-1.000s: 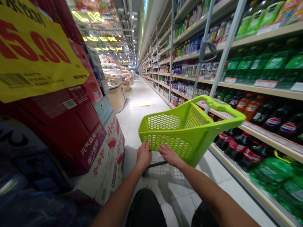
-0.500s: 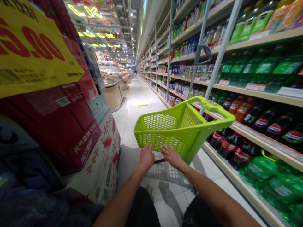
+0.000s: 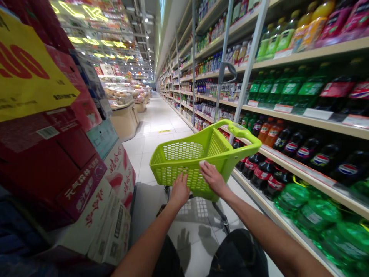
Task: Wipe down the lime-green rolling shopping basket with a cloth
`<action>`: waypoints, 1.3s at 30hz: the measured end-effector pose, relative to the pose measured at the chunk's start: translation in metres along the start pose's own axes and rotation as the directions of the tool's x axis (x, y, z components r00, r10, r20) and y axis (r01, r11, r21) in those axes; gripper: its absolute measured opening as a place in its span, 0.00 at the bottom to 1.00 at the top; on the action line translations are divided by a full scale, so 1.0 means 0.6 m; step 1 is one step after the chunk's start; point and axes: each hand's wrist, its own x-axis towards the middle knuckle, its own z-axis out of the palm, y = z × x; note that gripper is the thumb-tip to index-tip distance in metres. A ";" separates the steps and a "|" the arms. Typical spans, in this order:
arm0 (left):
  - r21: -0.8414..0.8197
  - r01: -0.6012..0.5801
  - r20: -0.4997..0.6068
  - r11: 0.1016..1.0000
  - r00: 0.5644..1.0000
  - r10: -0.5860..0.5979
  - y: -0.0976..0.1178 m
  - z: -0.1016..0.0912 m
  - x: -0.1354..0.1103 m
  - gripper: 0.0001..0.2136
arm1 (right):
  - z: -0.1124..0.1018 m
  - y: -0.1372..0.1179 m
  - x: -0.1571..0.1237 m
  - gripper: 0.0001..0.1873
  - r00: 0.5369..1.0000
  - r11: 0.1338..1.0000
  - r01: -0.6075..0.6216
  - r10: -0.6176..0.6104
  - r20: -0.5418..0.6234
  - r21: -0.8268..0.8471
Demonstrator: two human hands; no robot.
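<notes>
A lime-green shopping cart (image 3: 173,171) with perforated basket walls stands crosswise in front of me, its handle pointing right. My left hand (image 3: 180,190) is at the lower part of the near wall, fingers stretched out; whether the tips touch the plastic is hard to tell. Higher up and to the right, my right hand (image 3: 213,179) reaches to the same wall near its upper edge. A small white piece (image 3: 203,164), like a tissue or cloth, shows at that hand's fingertips. Nothing shows inside the visible part of the basket.
Shelves of soft drink bottles (image 3: 291,86) line the right side. At left rises a stack of drink cartons (image 3: 98,209) with a yellow price sign (image 3: 31,73). The tiled aisle (image 3: 158,115) runs ahead past food counters (image 3: 122,119).
My right hand has moved up the basket wall with the white piece. My left hand remains by the lower wall. The view has shifted, so the cart and shelves appear further left.
</notes>
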 end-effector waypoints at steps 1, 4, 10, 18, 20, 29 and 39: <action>-0.003 -0.007 0.002 1.000 1.000 0.007 0.008 0.000 0.003 0.25 | -0.009 0.010 0.010 0.17 0.999 0.999 -0.039 0.039 -0.032 -0.017; -0.014 -0.042 0.013 0.999 0.999 0.042 0.029 -0.003 0.010 0.25 | -0.018 0.026 0.005 0.18 0.999 0.999 -0.023 0.024 0.035 -0.033; -0.016 -0.078 0.016 0.997 0.997 0.078 0.054 -0.006 0.017 0.25 | -0.034 0.034 -0.037 0.17 0.980 0.998 0.067 -0.065 0.186 -0.001; -0.048 -0.126 0.045 0.991 0.991 0.128 0.085 0.002 0.023 0.25 | -0.050 0.061 -0.057 0.16 0.984 0.999 0.043 -0.039 0.174 -0.020; -0.054 -0.133 0.027 0.990 0.990 0.135 0.087 0.001 0.029 0.25 | -0.058 0.062 -0.070 0.16 0.983 0.998 0.060 -0.060 0.175 0.005; -0.069 -0.172 -0.220 0.983 0.963 0.153 0.089 -0.022 0.072 0.24 | -0.123 0.119 -0.069 0.20 0.976 0.983 -0.174 0.163 -0.145 -0.065; 0.075 -0.075 0.045 0.994 0.996 0.072 0.057 -0.033 0.086 0.33 | -0.186 0.182 -0.009 0.23 0.912 0.933 -0.337 0.290 -0.291 -0.129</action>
